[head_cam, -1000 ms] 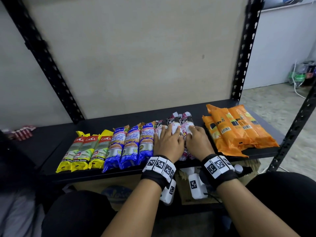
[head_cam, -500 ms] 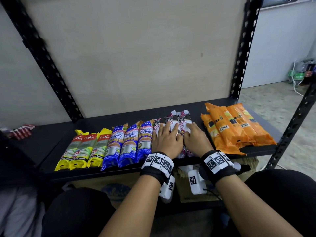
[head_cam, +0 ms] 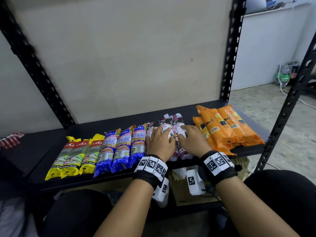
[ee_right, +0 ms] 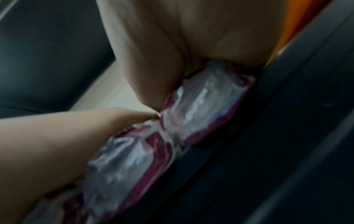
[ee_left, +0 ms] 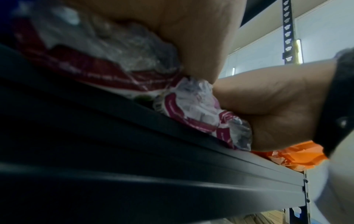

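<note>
The left hand (head_cam: 160, 142) and right hand (head_cam: 192, 141), fingers extended flat, press side by side on the white-and-maroon drawstring bag packs (head_cam: 177, 123), which lie on the black shelf (head_cam: 118, 121) between blue Singlet Handle packs (head_cam: 119, 147) and orange packs (head_cam: 225, 129).

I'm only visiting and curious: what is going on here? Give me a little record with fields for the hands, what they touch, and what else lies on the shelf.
Place: black shelf, packs laid side by side in a row
Left hand: lies flat on the white-and-maroon packs, fingers spread
Right hand: flat on the same packs, beside the left hand
To the person's left: three blue packs, then three yellow packs
To the person's right: orange packs, overlapping
Likely work: tidying the row, as a guess
</note>
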